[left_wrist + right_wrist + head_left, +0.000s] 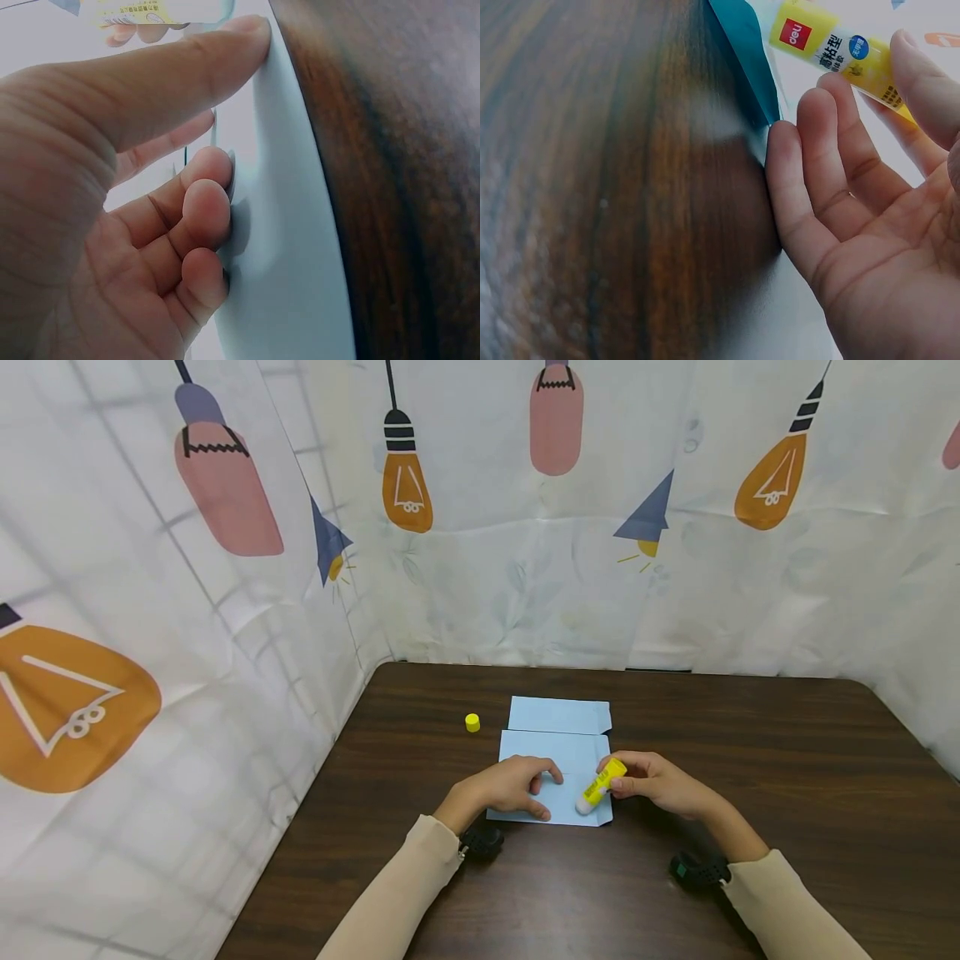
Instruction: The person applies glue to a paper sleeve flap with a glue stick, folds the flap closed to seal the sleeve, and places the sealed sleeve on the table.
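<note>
A light blue sheet of creased paper [555,747] with side flaps lies on the table. My right hand [651,781] pinches a yellow glue stick [602,786] between thumb and fingers, tilted with its whitish end down at the paper's lower right part. In the right wrist view the glue stick [832,49] shows a red label, and a raised blue flap [746,56] stands beside the fingertips. My left hand [513,785] rests on the paper's lower left part, thumb and fingers spread apart. The left thumb [172,82] lies near the paper's edge in the left wrist view.
A small yellow cap [472,722] stands on the dark wooden table [750,752], left of the paper. A white curtain [480,593] printed with lamps hangs along the table's back and left side. Dark devices sit at both wrists.
</note>
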Available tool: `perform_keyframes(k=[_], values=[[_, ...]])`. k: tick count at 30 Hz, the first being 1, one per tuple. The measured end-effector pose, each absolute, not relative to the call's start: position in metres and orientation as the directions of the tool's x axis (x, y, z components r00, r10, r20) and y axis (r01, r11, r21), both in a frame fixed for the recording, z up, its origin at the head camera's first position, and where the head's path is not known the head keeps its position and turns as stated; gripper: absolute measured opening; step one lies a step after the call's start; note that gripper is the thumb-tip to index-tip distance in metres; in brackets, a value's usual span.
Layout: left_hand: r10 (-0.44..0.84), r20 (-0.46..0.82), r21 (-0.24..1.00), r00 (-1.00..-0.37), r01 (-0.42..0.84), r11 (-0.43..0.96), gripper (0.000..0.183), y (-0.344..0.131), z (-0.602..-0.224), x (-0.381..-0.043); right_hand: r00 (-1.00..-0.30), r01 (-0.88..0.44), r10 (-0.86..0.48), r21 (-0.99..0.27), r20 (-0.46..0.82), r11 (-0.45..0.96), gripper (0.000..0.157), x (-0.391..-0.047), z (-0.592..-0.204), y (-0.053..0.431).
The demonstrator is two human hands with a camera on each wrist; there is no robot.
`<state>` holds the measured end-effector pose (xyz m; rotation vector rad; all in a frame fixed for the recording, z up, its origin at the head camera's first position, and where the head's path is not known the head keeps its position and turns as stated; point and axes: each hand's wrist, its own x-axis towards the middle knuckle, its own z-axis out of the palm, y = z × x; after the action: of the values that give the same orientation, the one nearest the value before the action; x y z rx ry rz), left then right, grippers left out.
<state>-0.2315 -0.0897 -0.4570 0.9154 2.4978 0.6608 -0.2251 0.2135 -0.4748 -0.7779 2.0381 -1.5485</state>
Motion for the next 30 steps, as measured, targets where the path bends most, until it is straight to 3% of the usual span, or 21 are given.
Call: perform_keyframes(k=[30], values=[[0.675, -0.202, 0.543, -0.710, 0.492, 0.680, 0.050, -0.0896, -0.4556, -0.2306, -0.730, -0.153, -0.682, -0.964, -0.039, 0.219, 0.033, -0.2259, -0.4749, 0.2141]])
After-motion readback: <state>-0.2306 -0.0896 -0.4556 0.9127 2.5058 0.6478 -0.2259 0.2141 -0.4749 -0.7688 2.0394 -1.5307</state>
